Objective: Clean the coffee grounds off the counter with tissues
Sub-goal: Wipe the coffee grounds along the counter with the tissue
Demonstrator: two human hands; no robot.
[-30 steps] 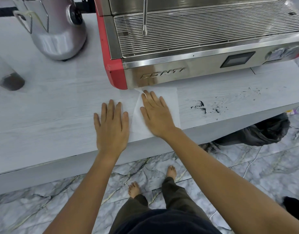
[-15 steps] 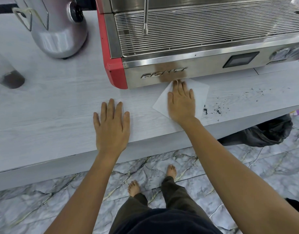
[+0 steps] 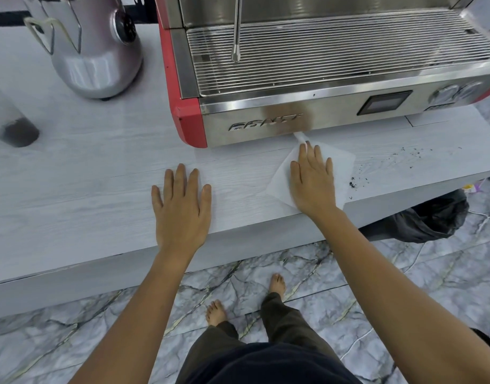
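We see the right hand (image 3: 313,181) pressed flat, fingers straight and together, on a thin white square tissue (image 3: 343,173) that lies spread on the pale grey wood-grain counter (image 3: 99,184). The tissue sits turned like a diamond, its far corner crumpled and reaching the foot of the stainless-steel espresso machine with red side panels (image 3: 266,115), its near corner at the counter's front edge. The hand covers the tissue's middle and left part; the right part shows bare beside the little finger.

The dark scattered coffee grounds (image 3: 404,156) lie to the right of the tissue: a few clumped specks (image 3: 352,184) just beside its right edge near the counter front, and a looser trail farther right, well apart from the hand.

The left hand (image 3: 182,203) rests flat on the bare counter, fingers straight and slightly spread, holding nothing, apart from the tissue and to its left.

At the far left of the counter stands a rounded silver metal grinder base (image 3: 97,65). Below the counter's right end, a black plastic bin bag (image 3: 432,220) sits on the grey marble-patterned floor (image 3: 72,328).
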